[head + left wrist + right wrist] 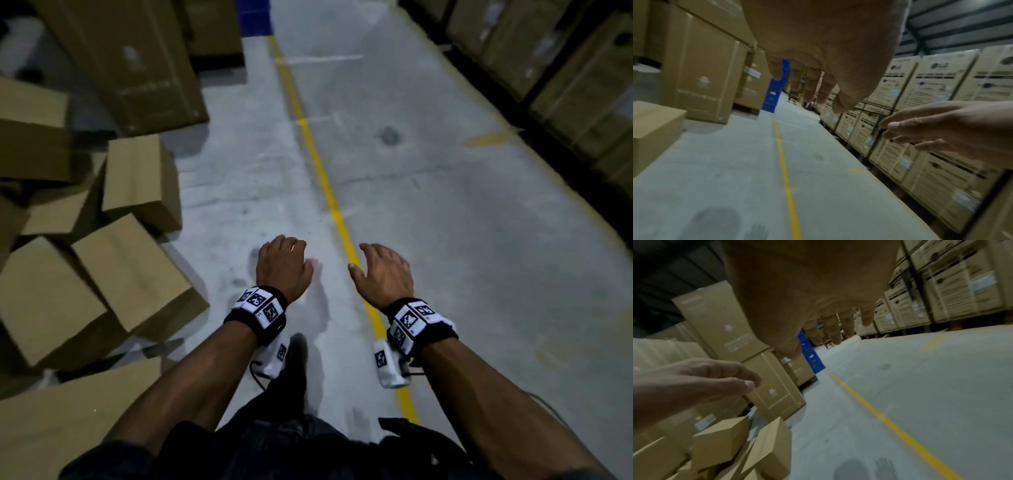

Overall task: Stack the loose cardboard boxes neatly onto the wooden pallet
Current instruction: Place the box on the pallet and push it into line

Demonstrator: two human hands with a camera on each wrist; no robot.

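While the wooden pallet stays out of sight, both hands, left (283, 265) and right (383, 274), hang relaxed and empty, apart, beside tumbled plain brown cardboard boxes (137, 274) partly cut off.

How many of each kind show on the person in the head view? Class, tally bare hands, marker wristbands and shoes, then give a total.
Bare hands: 2 (left hand, right hand)
Marker wristbands: 2 (left wristband, right wristband)
Shoes: 1 (dark shoe)
Total: 5
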